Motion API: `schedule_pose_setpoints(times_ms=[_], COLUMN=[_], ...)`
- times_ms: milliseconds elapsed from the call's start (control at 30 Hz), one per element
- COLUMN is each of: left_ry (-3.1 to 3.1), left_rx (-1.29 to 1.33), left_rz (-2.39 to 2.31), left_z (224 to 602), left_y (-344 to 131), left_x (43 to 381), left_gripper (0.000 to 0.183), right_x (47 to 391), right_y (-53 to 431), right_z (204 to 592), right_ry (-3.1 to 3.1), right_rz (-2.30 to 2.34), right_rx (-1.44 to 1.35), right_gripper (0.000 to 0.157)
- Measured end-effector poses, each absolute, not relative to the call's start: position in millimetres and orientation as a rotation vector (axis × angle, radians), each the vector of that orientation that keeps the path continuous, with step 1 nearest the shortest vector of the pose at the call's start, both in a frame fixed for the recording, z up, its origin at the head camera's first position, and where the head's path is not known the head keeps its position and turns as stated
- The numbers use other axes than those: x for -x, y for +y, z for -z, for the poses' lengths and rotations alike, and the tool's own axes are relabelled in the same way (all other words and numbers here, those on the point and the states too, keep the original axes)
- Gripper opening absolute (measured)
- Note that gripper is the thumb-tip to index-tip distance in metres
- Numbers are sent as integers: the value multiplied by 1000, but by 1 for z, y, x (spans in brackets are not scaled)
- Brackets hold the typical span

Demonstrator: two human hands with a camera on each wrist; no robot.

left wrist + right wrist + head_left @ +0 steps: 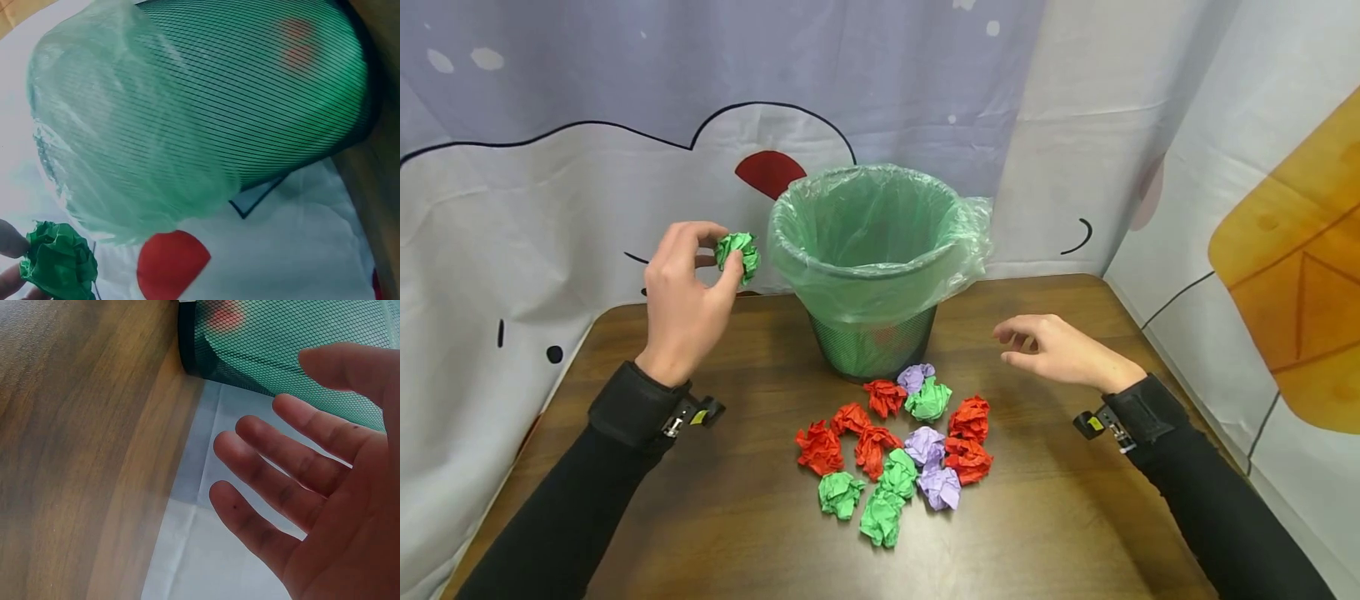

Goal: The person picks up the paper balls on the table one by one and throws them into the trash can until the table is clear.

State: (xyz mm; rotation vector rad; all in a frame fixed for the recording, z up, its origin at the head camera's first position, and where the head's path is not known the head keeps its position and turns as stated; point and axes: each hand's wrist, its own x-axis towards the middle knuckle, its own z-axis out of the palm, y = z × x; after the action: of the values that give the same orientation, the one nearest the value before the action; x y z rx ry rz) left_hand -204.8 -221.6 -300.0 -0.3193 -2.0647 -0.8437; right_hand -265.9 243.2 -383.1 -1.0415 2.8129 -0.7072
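Note:
My left hand [688,300] pinches a crumpled green paper ball [741,254] between thumb and fingers, left of the bin and about level with its rim. The same green ball [59,261] shows at the lower left of the left wrist view. A mesh wastebasket [876,337] lined with a translucent green bag [880,287] stands at the back of the table. Through its mesh, reddish shapes [299,47] show faintly. My right hand [1060,350] hovers right of the bin, holding nothing, its fingers [269,469] loosely bent and spread.
Several red [820,448], green [882,517] and purple [940,486] paper balls lie grouped in front of the bin on the wooden table [715,517]. A printed curtain [587,192] hangs behind the table, and another patterned cloth [1180,225] rises along its right side.

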Motion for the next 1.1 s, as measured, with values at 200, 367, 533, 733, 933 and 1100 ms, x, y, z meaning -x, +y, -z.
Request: schedule_pose_setpoints(times_ms=[200, 367, 533, 733, 933, 1100], left_ry=[-2016, -2011, -2024, -2041, -2104, -2189], left_rx=[333, 367, 417, 447, 504, 500], left_rz=[872, 870, 872, 879, 854, 859], left_z=[288, 277, 261, 244, 237, 236], left_y=[-214, -208, -198, -185, -173, -168], left_x=[212, 219, 228, 236, 246, 252], left_gripper=[21, 22, 22, 21, 20, 25], right_x=[266, 265, 264, 265, 265, 266], right_y=[244, 245, 246, 244, 245, 244], right_z=[386, 388, 391, 395, 398, 399], right_ry=[2793, 2790, 2792, 2789, 2803, 2794], right_rz=[723, 722, 728, 751, 742, 740], right_rx=[1035, 1032, 1035, 1033, 1024, 1032], right_gripper=[32, 32, 30, 30, 30, 30])
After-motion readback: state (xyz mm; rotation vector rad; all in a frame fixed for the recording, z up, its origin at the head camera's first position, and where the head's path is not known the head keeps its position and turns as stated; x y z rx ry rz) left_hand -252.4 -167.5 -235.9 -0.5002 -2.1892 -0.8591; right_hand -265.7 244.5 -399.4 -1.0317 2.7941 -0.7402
